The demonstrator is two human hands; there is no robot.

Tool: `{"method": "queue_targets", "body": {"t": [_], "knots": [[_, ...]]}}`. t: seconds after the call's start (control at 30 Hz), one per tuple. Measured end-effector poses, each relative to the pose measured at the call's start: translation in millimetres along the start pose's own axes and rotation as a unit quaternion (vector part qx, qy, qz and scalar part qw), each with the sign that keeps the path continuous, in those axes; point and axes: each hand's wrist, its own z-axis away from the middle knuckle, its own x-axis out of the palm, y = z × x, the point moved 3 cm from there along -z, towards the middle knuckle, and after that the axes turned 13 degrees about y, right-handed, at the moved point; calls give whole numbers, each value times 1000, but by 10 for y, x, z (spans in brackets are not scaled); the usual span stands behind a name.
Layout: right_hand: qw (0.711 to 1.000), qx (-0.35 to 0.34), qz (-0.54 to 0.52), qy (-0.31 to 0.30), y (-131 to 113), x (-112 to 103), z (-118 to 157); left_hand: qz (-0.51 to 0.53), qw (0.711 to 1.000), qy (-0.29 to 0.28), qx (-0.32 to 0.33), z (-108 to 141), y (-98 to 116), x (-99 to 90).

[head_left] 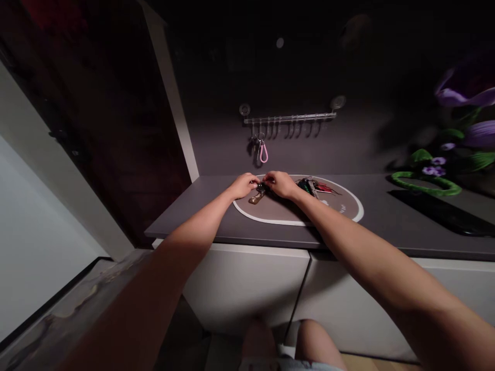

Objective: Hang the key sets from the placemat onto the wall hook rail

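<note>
Both hands meet over the left part of an oval brown mat (286, 212) with a white rim. My left hand (244, 185) has its fingers pinched on a small bunch of keys (257, 198). From the right, my right hand (281, 184) grips the same bunch, its fingertips close to those of my left hand. The exact grip is too small to make out. Right of my right hand, a pile of keys and cords (309, 186), with green and red parts, lies on the mat.
On the wall, a clear hook rail (290, 119) holds keys with a pink loop (263, 153). Right on the grey counter (185, 203) are a long black object (444, 212), a green ring (425, 184) and purple flowers (481, 135). White cabinet doors stand below.
</note>
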Motion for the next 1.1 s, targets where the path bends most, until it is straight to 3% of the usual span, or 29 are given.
{"method": "queue_targets", "body": {"t": [0.33,0.5,0.8,1.1], "knots": [[998,-8,57,-29,-16,24,11,-27,1000,11,3,-6,3,-47],[998,-7,60,-29,-49,6,13,50,996,22,-65,-22,-47,-61],[998,-12,52,-23,-71,-6,18,236,951,62,-192,-33,-70,-67],[999,12,-28,14,-60,11,7,354,905,102,-212,-67,-71,-116]]}}
